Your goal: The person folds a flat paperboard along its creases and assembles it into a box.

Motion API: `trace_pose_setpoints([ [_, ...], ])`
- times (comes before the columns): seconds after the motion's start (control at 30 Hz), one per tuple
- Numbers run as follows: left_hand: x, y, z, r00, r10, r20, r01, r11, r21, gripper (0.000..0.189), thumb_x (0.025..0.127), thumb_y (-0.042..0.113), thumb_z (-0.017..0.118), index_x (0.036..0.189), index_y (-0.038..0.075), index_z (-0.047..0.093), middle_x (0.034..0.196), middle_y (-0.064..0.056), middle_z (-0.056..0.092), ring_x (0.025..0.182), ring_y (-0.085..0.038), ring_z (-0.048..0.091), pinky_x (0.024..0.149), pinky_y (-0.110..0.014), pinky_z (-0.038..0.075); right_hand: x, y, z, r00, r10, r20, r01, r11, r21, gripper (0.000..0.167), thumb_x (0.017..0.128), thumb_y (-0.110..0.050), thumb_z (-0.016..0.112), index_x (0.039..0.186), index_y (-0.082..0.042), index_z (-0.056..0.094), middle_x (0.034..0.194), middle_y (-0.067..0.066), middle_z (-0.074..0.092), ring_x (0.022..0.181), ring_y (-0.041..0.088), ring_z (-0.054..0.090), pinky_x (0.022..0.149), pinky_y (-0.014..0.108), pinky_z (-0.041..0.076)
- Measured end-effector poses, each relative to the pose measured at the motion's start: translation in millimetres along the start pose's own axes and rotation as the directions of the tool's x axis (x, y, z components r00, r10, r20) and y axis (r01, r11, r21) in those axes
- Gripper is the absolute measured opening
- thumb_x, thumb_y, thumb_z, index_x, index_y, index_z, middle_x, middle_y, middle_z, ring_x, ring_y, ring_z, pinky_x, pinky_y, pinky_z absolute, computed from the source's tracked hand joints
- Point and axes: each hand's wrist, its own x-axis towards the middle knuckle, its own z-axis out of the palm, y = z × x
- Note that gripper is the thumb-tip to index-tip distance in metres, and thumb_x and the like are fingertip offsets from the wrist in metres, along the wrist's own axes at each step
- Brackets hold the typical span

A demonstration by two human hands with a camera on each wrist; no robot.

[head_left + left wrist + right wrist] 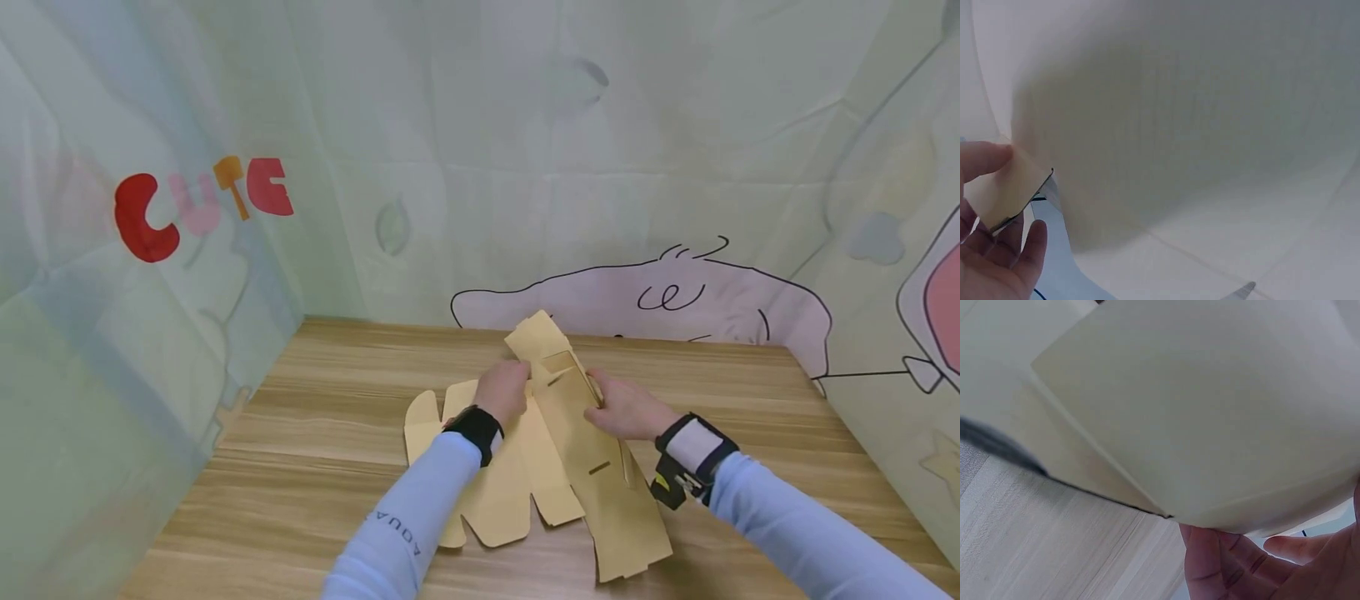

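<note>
A tan flat-cut cardboard box (577, 433) with flaps and slots lies partly folded on the wooden table, its right-hand panel tilted up. My left hand (504, 390) grips it near the upper middle, along a fold. In the left wrist view, the thumb and fingers of the left hand (1000, 219) lie on either side of a cardboard flap (1013, 187). My right hand (630, 408) holds the right edge of the raised panel. From the right wrist, the fingers of that hand (1254, 565) show at the lower edge of the cardboard (1197, 419).
The wood-grain table (337, 400) extends around the cardboard on both sides. A pale printed cloth (465, 200) hangs behind the table and along its left and right sides.
</note>
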Motion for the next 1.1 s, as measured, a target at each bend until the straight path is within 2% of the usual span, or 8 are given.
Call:
trace_pose_setpoints([
  [0.2, -4.4, 6.8, 7.1, 0.995, 0.103, 0.006, -0.102, 0.979, 0.176, 0.021, 0.085, 0.008, 0.078, 0.101, 0.015, 0.066, 0.098, -0.001, 0.073, 0.085, -0.020, 0.070, 0.065, -0.031, 0.057, 1.6, -2, 2, 1.000, 0.019, 0.004, -0.019, 1.000, -0.019, 0.070, 0.092, -0.015, 0.058, 0.150, 0.011, 0.029, 0.101, 0.018, 0.067, 0.076, 0.019, 0.060, 0.065, 0.032, 0.052],
  [0.3, -6.4, 8.6, 8.4, 0.990, 0.138, 0.022, -0.139, 0.968, 0.210, 0.021, 0.088, 0.008, 0.075, 0.105, 0.015, 0.065, 0.099, -0.001, 0.073, 0.086, -0.020, 0.070, 0.061, -0.031, 0.057, 2.6, -2, 4, 1.000, 0.029, 0.001, -0.029, 0.999, -0.027, 0.069, 0.092, -0.015, 0.058, 0.150, 0.010, 0.030, 0.109, 0.023, 0.066, 0.077, 0.020, 0.060, 0.067, 0.033, 0.053],
  [0.37, -6.4, 7.8, 8.3, 0.993, 0.117, 0.025, -0.120, 0.979, 0.163, 0.018, 0.091, 0.008, 0.071, 0.106, 0.015, 0.065, 0.100, -0.001, 0.073, 0.088, -0.020, 0.070, 0.062, -0.033, 0.057, 2.7, -2, 5, 1.000, 0.026, -0.003, -0.026, 0.999, -0.024, 0.068, 0.092, -0.014, 0.058, 0.149, 0.011, 0.031, 0.112, 0.026, 0.066, 0.078, 0.021, 0.061, 0.068, 0.034, 0.055],
  [0.5, -3.9, 1.9, 5.7, 1.000, 0.025, 0.001, -0.025, 1.000, -0.002, 0.016, 0.089, 0.007, 0.068, 0.105, 0.013, 0.069, 0.100, -0.001, 0.075, 0.088, -0.020, 0.072, 0.067, -0.035, 0.058, 2.1, 0, 5, 1.000, 0.017, -0.012, -0.018, 0.999, -0.029, 0.068, 0.091, -0.013, 0.057, 0.148, 0.013, 0.031, 0.121, 0.031, 0.063, 0.085, 0.024, 0.062, 0.076, 0.040, 0.057],
  [0.6, -1.3, -2.7, 4.2, 0.999, -0.034, -0.002, 0.033, 0.992, -0.118, 0.019, 0.086, 0.006, 0.069, 0.104, 0.010, 0.071, 0.102, -0.004, 0.077, 0.089, -0.021, 0.072, 0.070, -0.035, 0.058, 1.5, 1, 5, 1.000, 0.021, -0.012, -0.021, 0.999, -0.034, 0.069, 0.092, -0.014, 0.057, 0.149, 0.014, 0.030, 0.122, 0.032, 0.063, 0.084, 0.024, 0.061, 0.074, 0.038, 0.055],
  [0.7, 0.5, -4.9, 4.8, 0.999, -0.053, 0.008, 0.053, 0.986, -0.157, 0.015, 0.084, 0.004, 0.070, 0.098, 0.009, 0.071, 0.099, -0.005, 0.076, 0.087, -0.021, 0.071, 0.069, -0.033, 0.056, 1.4, 0, 5, 1.000, 0.025, -0.008, -0.026, 0.999, -0.028, 0.070, 0.092, -0.014, 0.057, 0.150, 0.014, 0.028, 0.109, 0.026, 0.065, 0.073, 0.020, 0.059, 0.063, 0.032, 0.050],
  [0.87, 0.1, -1.9, 6.4, 1.000, -0.006, -0.006, 0.005, 0.998, -0.069, 0.012, 0.082, 0.001, 0.070, 0.088, 0.012, 0.068, 0.088, -0.001, 0.074, 0.079, -0.017, 0.068, 0.063, -0.030, 0.053, 0.9, -3, 5, 0.999, 0.036, 0.000, -0.036, 0.999, -0.006, 0.074, 0.092, -0.017, 0.060, 0.151, 0.012, 0.027, 0.088, 0.014, 0.064, 0.063, 0.016, 0.056, 0.055, 0.029, 0.047],
  [1.1, -4.8, 4.9, 5.9, 0.996, 0.086, -0.029, -0.084, 0.994, 0.075, 0.013, 0.084, 0.002, 0.072, 0.089, 0.013, 0.066, 0.087, 0.003, 0.073, 0.077, -0.016, 0.069, 0.057, -0.029, 0.052, 0.0, -5, 1, 0.998, 0.046, 0.030, -0.047, 0.998, 0.034, 0.080, 0.091, -0.022, 0.063, 0.153, 0.009, 0.024, 0.105, 0.025, 0.069, 0.081, 0.023, 0.064, 0.069, 0.039, 0.058],
])
